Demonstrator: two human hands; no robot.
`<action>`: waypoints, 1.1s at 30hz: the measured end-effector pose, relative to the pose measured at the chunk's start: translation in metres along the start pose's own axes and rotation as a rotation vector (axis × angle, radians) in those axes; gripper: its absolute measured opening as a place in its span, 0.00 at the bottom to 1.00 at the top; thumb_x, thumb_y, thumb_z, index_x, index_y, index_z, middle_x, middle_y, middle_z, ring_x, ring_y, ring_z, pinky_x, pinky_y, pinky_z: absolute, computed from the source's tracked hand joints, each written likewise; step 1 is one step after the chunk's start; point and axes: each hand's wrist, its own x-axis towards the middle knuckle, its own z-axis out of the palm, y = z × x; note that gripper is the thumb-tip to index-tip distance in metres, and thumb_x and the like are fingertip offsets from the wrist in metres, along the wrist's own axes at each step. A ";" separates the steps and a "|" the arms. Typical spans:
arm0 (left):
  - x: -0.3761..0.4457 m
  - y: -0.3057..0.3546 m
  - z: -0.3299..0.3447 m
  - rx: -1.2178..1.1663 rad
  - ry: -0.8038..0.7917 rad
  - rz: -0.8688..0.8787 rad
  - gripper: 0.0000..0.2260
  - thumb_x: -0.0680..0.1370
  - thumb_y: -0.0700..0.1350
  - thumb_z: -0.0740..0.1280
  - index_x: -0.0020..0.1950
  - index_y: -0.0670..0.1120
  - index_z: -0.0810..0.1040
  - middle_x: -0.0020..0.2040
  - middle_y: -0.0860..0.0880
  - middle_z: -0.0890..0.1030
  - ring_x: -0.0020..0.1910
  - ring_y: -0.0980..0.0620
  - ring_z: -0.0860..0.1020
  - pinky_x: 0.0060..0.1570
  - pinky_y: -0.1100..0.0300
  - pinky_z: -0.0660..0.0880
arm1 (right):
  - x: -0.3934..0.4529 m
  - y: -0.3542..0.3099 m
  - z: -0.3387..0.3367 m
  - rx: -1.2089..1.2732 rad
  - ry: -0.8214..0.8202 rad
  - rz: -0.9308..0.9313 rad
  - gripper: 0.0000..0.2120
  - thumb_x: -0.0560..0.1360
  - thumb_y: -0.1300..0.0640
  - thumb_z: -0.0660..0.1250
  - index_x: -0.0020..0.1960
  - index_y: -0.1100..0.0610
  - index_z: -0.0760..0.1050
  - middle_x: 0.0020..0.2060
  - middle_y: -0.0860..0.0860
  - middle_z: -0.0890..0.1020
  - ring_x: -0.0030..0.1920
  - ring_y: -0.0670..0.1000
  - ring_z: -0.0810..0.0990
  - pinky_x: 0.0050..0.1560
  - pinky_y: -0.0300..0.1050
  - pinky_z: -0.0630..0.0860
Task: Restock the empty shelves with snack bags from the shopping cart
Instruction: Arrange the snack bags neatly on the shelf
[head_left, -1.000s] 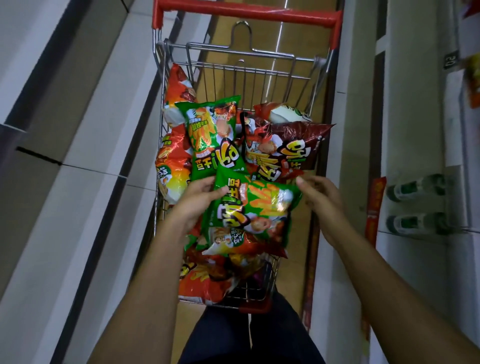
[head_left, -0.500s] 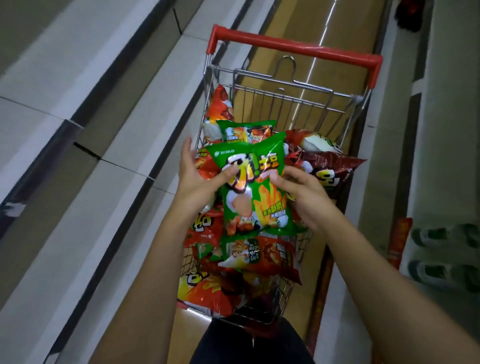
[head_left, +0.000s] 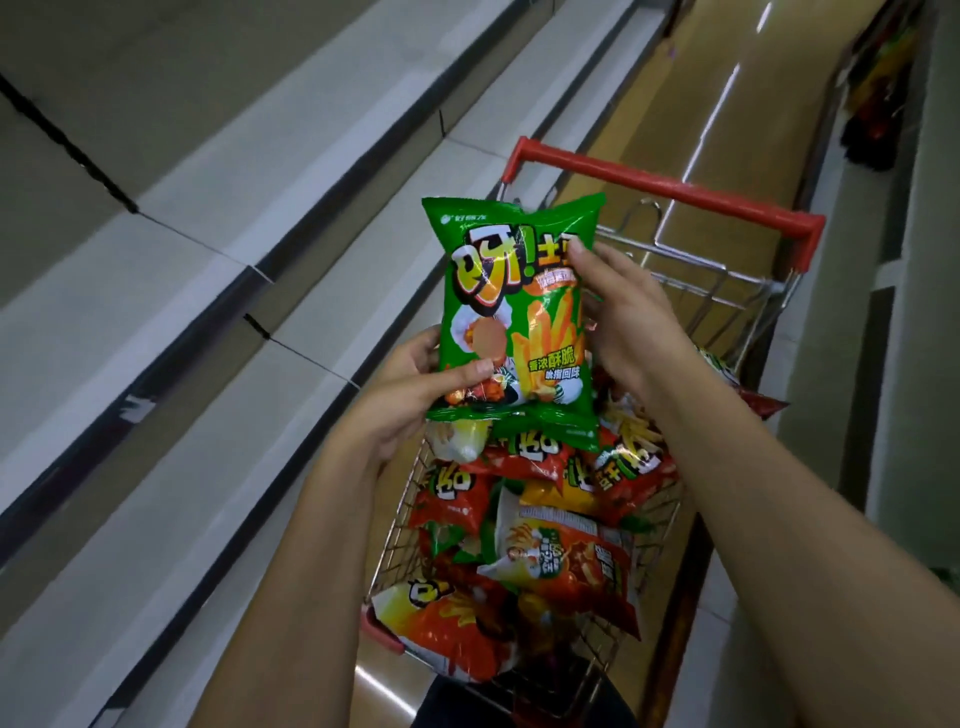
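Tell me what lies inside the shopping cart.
The shopping cart holds a heap of red and orange snack bags. The held green bag and both forearms cover part; lower layers are hidden.

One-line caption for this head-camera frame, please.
Both hands, left hand and right hand, hold a green snack bag above the stocked shopping cart.

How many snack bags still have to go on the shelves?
Lots. No bag shows on the bare shelves at left, so nothing looks done there. The left hand and right hand hold one green bag above the cart. Many red bags still lie piled inside it.
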 end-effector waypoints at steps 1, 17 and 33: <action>-0.007 0.006 -0.004 -0.021 0.022 0.019 0.28 0.66 0.41 0.73 0.66 0.42 0.74 0.57 0.44 0.83 0.55 0.46 0.82 0.55 0.53 0.79 | 0.001 -0.008 0.011 -0.008 -0.018 -0.022 0.13 0.76 0.53 0.69 0.59 0.55 0.78 0.50 0.49 0.84 0.48 0.48 0.82 0.44 0.46 0.78; -0.291 0.126 -0.057 -0.153 0.799 0.569 0.23 0.67 0.43 0.74 0.61 0.42 0.76 0.51 0.46 0.85 0.48 0.49 0.84 0.50 0.55 0.80 | -0.148 -0.126 0.275 0.022 -0.764 -0.172 0.07 0.75 0.54 0.71 0.53 0.52 0.79 0.43 0.48 0.85 0.37 0.46 0.80 0.33 0.37 0.74; -0.496 0.072 -0.114 0.080 1.212 0.466 0.25 0.70 0.49 0.76 0.65 0.46 0.75 0.57 0.52 0.82 0.54 0.55 0.81 0.50 0.62 0.76 | -0.309 -0.051 0.415 -0.033 -1.025 -0.065 0.21 0.73 0.56 0.73 0.64 0.56 0.74 0.42 0.49 0.85 0.43 0.49 0.80 0.37 0.42 0.75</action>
